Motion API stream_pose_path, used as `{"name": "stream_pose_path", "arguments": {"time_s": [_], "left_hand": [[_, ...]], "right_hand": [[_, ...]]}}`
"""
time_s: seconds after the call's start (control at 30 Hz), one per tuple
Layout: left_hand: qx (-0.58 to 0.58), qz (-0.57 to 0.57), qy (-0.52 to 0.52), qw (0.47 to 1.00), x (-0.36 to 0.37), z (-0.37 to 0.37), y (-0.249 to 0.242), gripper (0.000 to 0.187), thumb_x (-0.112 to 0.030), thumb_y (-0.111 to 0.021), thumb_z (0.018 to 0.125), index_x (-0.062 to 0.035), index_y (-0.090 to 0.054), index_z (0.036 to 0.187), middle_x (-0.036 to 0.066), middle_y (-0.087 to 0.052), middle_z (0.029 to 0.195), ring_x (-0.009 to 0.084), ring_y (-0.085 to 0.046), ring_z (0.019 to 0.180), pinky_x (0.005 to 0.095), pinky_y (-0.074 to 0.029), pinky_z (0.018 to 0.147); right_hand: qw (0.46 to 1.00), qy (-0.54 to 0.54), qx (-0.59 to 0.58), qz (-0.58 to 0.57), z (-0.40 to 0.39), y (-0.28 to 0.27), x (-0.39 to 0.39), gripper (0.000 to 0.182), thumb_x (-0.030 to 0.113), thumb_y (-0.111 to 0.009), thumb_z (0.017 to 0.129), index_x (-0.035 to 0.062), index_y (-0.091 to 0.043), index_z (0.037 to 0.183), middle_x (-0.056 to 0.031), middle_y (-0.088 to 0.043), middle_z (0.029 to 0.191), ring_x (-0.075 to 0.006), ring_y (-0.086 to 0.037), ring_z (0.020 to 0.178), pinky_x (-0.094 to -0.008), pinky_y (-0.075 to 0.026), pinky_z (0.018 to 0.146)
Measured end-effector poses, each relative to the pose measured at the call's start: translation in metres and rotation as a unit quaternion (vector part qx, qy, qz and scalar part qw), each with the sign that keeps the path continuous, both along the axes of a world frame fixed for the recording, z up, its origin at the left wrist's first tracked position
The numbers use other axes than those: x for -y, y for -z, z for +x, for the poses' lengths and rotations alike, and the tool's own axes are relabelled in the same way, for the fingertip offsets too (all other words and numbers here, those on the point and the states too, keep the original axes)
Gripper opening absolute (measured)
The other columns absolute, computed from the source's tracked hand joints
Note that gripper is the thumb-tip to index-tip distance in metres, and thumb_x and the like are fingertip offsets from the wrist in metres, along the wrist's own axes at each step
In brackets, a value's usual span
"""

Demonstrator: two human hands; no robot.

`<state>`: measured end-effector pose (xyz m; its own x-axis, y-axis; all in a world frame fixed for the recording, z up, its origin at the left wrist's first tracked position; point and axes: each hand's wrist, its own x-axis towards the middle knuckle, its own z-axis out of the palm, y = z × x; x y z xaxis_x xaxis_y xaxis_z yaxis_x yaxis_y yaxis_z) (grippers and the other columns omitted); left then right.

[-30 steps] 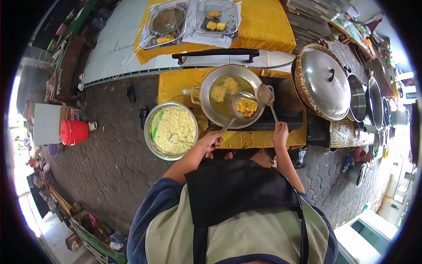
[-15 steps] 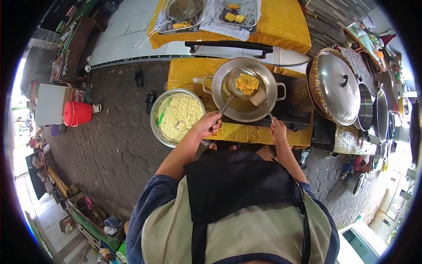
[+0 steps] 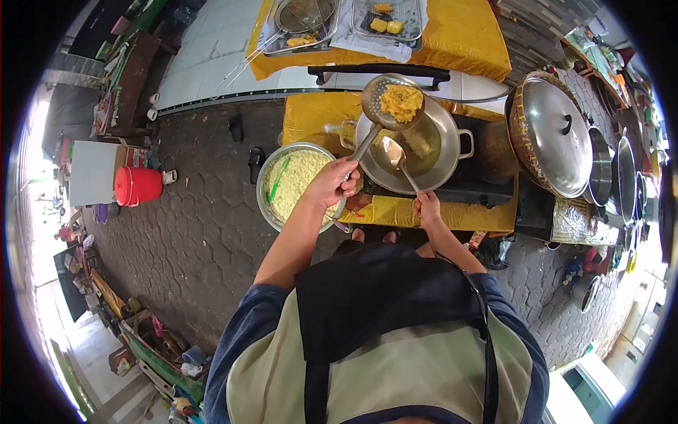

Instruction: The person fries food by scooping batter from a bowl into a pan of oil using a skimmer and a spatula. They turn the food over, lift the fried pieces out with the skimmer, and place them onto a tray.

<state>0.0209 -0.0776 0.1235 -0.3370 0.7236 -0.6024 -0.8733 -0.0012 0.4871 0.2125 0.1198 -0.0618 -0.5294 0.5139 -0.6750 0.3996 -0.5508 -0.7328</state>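
My left hand is closed round the handle of a perforated skimmer. Golden fried fritters lie in its bowl, raised above the far left rim of a wide metal wok. My right hand grips the handle of a metal spatula, whose blade is over the wok, left of its middle. Oil covers the wok's bottom, and a pale shape shows in it. By my left forearm stands a basin of pale yellow crumbly mixture with a green-handled utensil in it.
Ahead, a yellow-covered table bears wire-mesh trays with a few fried pieces and a strainer. A large lidded pot stands right of the wok. A red bucket sits at the left on paving.
The skimmer with the fritters has risen and moved away from me, from over the wok's middle to its far rim. The spatula has shifted left, its blade now apart from the skimmer.
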Motion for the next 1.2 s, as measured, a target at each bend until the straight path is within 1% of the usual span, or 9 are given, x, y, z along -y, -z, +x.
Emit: {"name": "stream_pose_path", "arguments": {"time_s": [0.1,0.23,0.4,0.53,0.6,0.8,1.0,1.13,1.2], "left_hand": [[-0.003,-0.002,-0.005,1.000,0.003,0.000,0.000,0.008,-0.015,-0.048,0.086,-0.0088,-0.045,0.089,0.000,-0.044,0.067,0.0032,-0.035,0.045,0.0182,-0.029,0.040],[0.003,-0.007,-0.001,1.000,0.006,0.001,0.000,0.008,-0.015,-0.048,0.086,-0.0084,-0.045,0.089,0.000,-0.044,0.067,0.0034,-0.036,0.045,0.0186,-0.029,0.039],[0.008,-0.008,0.008,1.000,0.009,0.000,0.000,0.009,-0.015,-0.049,0.086,-0.0081,-0.046,0.090,0.000,-0.045,0.067,0.0035,-0.037,0.045,0.0188,-0.029,0.039],[0.006,-0.010,0.009,1.000,0.008,-0.001,-0.003,0.009,-0.015,-0.049,0.086,-0.0080,-0.045,0.089,0.001,-0.045,0.068,0.0032,-0.036,0.044,0.0186,-0.029,0.039],[0.006,-0.013,0.012,1.000,0.009,-0.002,-0.004,0.009,-0.015,-0.049,0.086,-0.0079,-0.045,0.088,0.001,-0.045,0.068,0.0031,-0.036,0.044,0.0185,-0.029,0.039],[0.002,-0.009,0.024,1.000,0.005,-0.005,-0.012,0.009,-0.014,-0.049,0.085,-0.0089,-0.042,0.087,0.001,-0.044,0.067,0.0047,-0.035,0.044,0.0212,-0.030,0.042],[-0.018,0.004,0.027,0.999,0.002,-0.005,-0.025,0.009,-0.014,-0.047,0.086,-0.0074,-0.041,0.085,0.001,-0.044,0.068,0.0034,-0.034,0.044,0.0193,-0.030,0.040],[-0.027,0.005,0.025,0.999,-0.001,-0.005,-0.034,0.009,-0.014,-0.047,0.087,-0.0075,-0.041,0.086,0.002,-0.044,0.069,0.0033,-0.034,0.044,0.0191,-0.030,0.040],[-0.030,0.008,0.023,0.999,-0.002,-0.005,-0.036,0.009,-0.014,-0.047,0.087,-0.0076,-0.041,0.086,0.002,-0.044,0.069,0.0032,-0.034,0.043,0.0189,-0.030,0.040]], "right_hand": [[1.000,0.004,0.004,0.022,-0.005,0.009,0.007,0.011,0.016,-0.049,0.085,0.0057,-0.048,0.082,-0.0010,-0.043,0.058,-0.0116,-0.040,0.042,-0.0271,-0.037,0.037],[1.000,0.017,0.010,0.016,-0.006,0.016,0.014,0.011,0.016,-0.049,0.085,0.0056,-0.047,0.082,-0.0007,-0.043,0.058,-0.0113,-0.040,0.043,-0.0267,-0.037,0.037],[0.999,0.017,-0.025,-0.035,0.001,0.017,0.020,0.012,0.017,-0.050,0.085,0.0052,-0.047,0.082,-0.0010,-0.044,0.059,-0.0103,-0.040,0.043,-0.0262,-0.038,0.037],[0.999,0.011,-0.006,-0.046,0.005,0.016,0.025,0.013,0.018,-0.050,0.085,0.0055,-0.047,0.083,-0.0016,-0.045,0.060,-0.0102,-0.041,0.044,-0.0261,-0.038,0.037],[0.998,0.004,-0.019,-0.058,0.007,0.014,0.029,0.015,0.018,-0.049,0.085,0.0038,-0.047,0.084,-0.0027,-0.044,0.061,-0.0119,-0.042,0.046,-0.0280,-0.037,0.038],[0.996,-0.011,-0.020,-0.092,0.011,0.007,0.038,0.014,0.018,-0.046,0.087,0.0044,-0.044,0.083,-0.0024,-0.043,0.058,-0.0119,-0.041,0.044,-0.0274,-0.037,0.037],[0.997,-0.040,-0.035,-0.051,0.018,-0.006,0.044,0.015,0.016,-0.045,0.088,0.0051,-0.042,0.078,-0.0023,-0.041,0.056,-0.0109,-0.039,0.042,-0.0241,-0.033,0.034],[0.997,-0.050,-0.055,-0.036,0.027,-0.022,0.046,0.016,0.016,-0.046,0.087,0.0040,-0.043,0.078,-0.0020,-0.041,0.057,-0.0099,-0.039,0.042,-0.0236,-0.033,0.034],[0.996,-0.080,-0.032,-0.013,0.032,-0.034,0.044,0.015,0.015,-0.046,0.087,0.0017,-0.045,0.081,-0.0019,-0.042,0.057,-0.0091,-0.038,0.041,-0.0230,-0.033,0.035]]}}
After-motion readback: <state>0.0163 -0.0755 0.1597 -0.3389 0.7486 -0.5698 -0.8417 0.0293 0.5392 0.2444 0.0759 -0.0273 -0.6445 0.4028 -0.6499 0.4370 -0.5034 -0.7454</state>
